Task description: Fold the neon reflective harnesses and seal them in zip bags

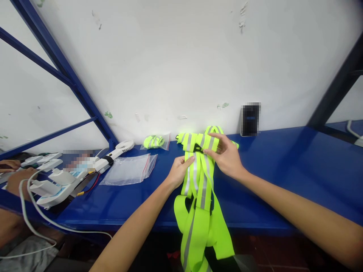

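Observation:
A neon-yellow reflective strap harness (pixel 198 177) with silver stripes lies across the blue table's front edge, its lower loops hanging down. My left hand (pixel 179 170) grips the gathered straps from the left, thumb on top. At the upper right, my right hand (pixel 226 155) pinches a strap between thumb and fingers, close to a black buckle (pixel 197 148). Behind the hands, more neon strap (pixel 214 130) lies near the wall, partly hidden. A folded neon strap bundle in a clear bag (pixel 154 142) rests to the left of it.
Clear zip bags (pixel 126 170) lie flat on the blue table (pixel 272 181). A white handheld fan (pixel 124 145), white devices (pixel 58 185) and cables (pixel 31 204) crowd the left side. A phone (pixel 250 120) leans against the wall. Another person's hand (pixel 19 181) shows at far left.

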Available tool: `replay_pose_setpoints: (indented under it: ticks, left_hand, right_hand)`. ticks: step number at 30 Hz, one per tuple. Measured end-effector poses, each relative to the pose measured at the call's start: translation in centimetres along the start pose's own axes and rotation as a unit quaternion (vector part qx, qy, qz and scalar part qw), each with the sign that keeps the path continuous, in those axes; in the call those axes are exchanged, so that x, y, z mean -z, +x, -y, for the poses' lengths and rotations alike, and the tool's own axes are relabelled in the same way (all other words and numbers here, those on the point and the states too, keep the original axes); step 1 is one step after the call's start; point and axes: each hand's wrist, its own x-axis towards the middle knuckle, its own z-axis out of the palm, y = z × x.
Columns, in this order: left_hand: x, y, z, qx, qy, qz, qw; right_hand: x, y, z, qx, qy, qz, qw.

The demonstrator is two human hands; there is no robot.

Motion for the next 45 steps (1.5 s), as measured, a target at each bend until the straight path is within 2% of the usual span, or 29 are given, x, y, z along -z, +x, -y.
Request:
replay_pose_setpoints:
  ticks: [10, 15, 20, 27, 32, 35, 42, 45]
  left_hand:
    - [-0.8, 0.1, 0.3, -0.007, 0.028, -0.027, 0.999]
    - [-1.1, 0.0, 0.1, -0.012, 0.047, -0.015, 0.999]
    - [-1.1, -0.1, 0.1, -0.004, 0.081, -0.003, 0.997]
    - [-0.4, -0.1, 0.2, -0.002, 0.076, 0.024, 0.997]
    - [-0.3, -0.1, 0.1, 0.019, 0.036, 0.025, 0.999]
    - [-0.5, -0.1, 0.0, 0.024, 0.028, 0.017, 0.999]
    - [-0.6, -0.1, 0.4, -0.003, 0.084, -0.03, 0.996]
    - [-0.5, 0.0, 0.6, -0.015, 0.078, -0.037, 0.996]
  right_hand:
    - [-0.5, -0.7, 0.0, 0.032, -0.066, -0.016, 0.997]
    - [-0.7, -0.9, -0.8, 0.088, -0.157, -0.038, 0.983]
    - [-0.6, -0.8, -1.0, 0.117, -0.174, -0.029, 0.977]
    - [0.3, -0.2, -0.4, 0.135, -0.19, 0.044, 0.971]
    - [0.3, -0.2, -0.5, 0.19, -0.221, 0.05, 0.955]
    - [0.3, -0.3, -0.9, 0.225, -0.23, 0.059, 0.945]
    - [0.0, -0.6, -2.6, 0.272, -0.224, 0.124, 0.928]
    - [0.1, -0.6, -3.3, 0.293, -0.207, 0.153, 0.921]
